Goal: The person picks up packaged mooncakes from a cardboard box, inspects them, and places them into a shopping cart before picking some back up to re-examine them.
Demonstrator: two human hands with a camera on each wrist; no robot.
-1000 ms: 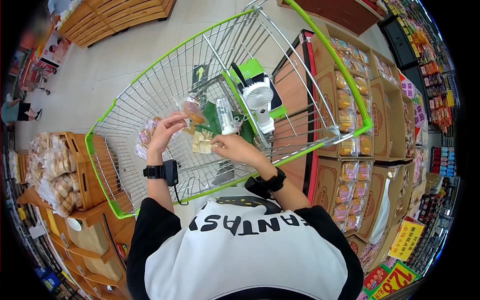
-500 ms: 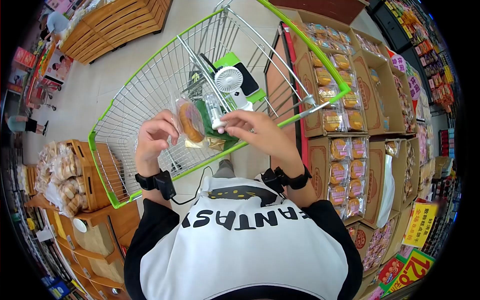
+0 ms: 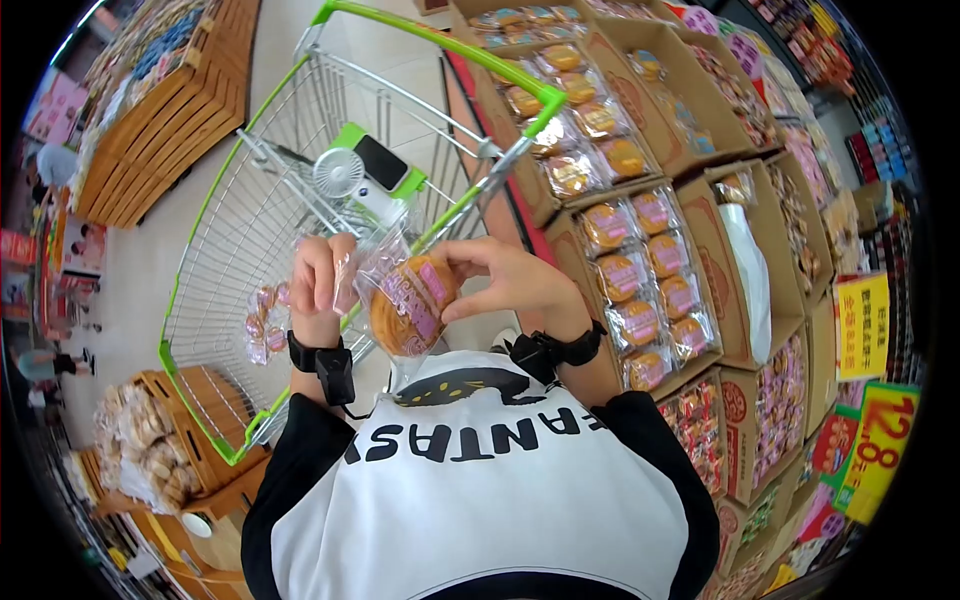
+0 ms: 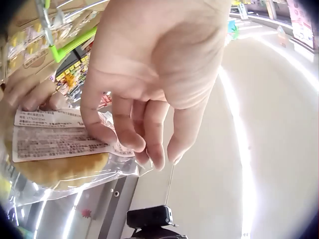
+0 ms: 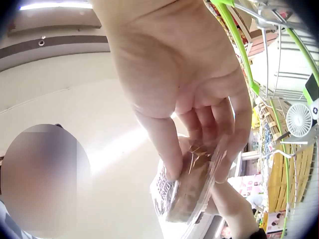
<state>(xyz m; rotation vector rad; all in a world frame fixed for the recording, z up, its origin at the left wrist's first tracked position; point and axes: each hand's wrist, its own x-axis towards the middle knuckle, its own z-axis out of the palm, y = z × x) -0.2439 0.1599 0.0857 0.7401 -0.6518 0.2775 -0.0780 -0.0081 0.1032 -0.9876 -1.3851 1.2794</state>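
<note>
A round golden bun in a clear wrapper with pink print [image 3: 412, 305] is held up in front of the white shirt. My right hand [image 3: 515, 285] grips its right side, thumb on one face and fingers on the other. On the opposite side, my left hand [image 3: 325, 275] has its curled fingers at the loose wrapper edge. The left wrist view shows those fingertips on the wrapper's end, beside a white printed label [image 4: 60, 142] on the bun's back. Wrapper film hides part of the left fingers in the head view.
A green-edged shopping cart [image 3: 215, 185] holds a white fan [image 3: 339, 172], a phone [image 3: 382, 162] and several wrapped items [image 3: 266, 325]. Cardboard boxes of wrapped buns [image 3: 640, 290] stand at right. Bagged bread [image 3: 150, 440] sits on a wooden stand at left.
The wrapped bun has come up out of the cart toward the shirt. My right hand has moved from the cart items onto the bun. The view has turned rightward.
</note>
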